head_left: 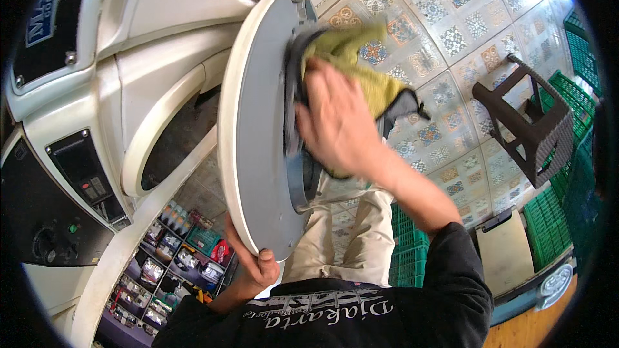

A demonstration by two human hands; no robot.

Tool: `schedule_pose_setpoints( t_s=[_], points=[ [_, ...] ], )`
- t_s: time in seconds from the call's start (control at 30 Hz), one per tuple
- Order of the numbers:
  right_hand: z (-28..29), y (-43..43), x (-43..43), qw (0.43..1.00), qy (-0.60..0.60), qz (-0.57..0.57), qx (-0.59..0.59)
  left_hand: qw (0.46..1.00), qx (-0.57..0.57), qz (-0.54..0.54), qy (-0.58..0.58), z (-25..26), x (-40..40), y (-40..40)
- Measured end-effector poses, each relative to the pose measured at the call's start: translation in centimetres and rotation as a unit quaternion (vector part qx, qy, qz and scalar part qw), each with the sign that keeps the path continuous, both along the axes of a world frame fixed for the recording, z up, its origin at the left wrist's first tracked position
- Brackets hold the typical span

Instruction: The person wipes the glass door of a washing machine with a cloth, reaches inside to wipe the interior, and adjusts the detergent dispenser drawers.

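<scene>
The round door (261,121) of a large front-loading machine stands swung out, grey on its inner face with a cream rim. My left hand (256,268) grips the lower edge of that rim, thumb on the grey side. My right hand (333,121) presses a yellow-green cloth (382,92) with dark edging against the door's middle, blurred by motion. The cloth's loose end hangs out to the right, over the floor. Below the cloth, part of the door's dark glass bowl (302,179) shows.
On the left are the machine's cream body (169,9) and a control panel (87,179). A divided rack (169,270) of packets lies below. To the right, a dark stool (527,116) stands on the patterned tile floor, near green plastic crates (546,227).
</scene>
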State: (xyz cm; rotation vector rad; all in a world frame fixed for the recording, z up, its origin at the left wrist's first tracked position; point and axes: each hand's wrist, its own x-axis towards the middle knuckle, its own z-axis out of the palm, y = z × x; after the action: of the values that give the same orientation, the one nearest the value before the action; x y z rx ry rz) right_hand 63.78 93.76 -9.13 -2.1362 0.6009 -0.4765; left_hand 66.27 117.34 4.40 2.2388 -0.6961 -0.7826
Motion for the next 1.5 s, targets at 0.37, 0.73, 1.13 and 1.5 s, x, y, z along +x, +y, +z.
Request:
schedule_pose_setpoints(
  t_s=[0.37,0.73,1.13,1.5],
  points=[
    [-26.9,-1.9,-8.3,0.618,-0.055,-0.208,0.757,0.992,-0.038,0.025,-0.122,-1.6,-2.0,-0.1],
    [-11.4,23.7,-18.4,0.525,0.057,-0.41,0.743,0.996,-0.04,0.038,-0.067,-0.2,-3.5,-2.9],
    [4.0,9.3,-6.6,0.99,0.089,-0.084,0.067,0.998,-0.034,-0.01,-0.048,0.5,-1.8,-3.0],
    [-26.5,4.7,-12.8,0.917,-0.035,-0.272,0.291,0.995,-0.056,-0.023,-0.082,1.1,-2.0,-3.1]
  ],
)
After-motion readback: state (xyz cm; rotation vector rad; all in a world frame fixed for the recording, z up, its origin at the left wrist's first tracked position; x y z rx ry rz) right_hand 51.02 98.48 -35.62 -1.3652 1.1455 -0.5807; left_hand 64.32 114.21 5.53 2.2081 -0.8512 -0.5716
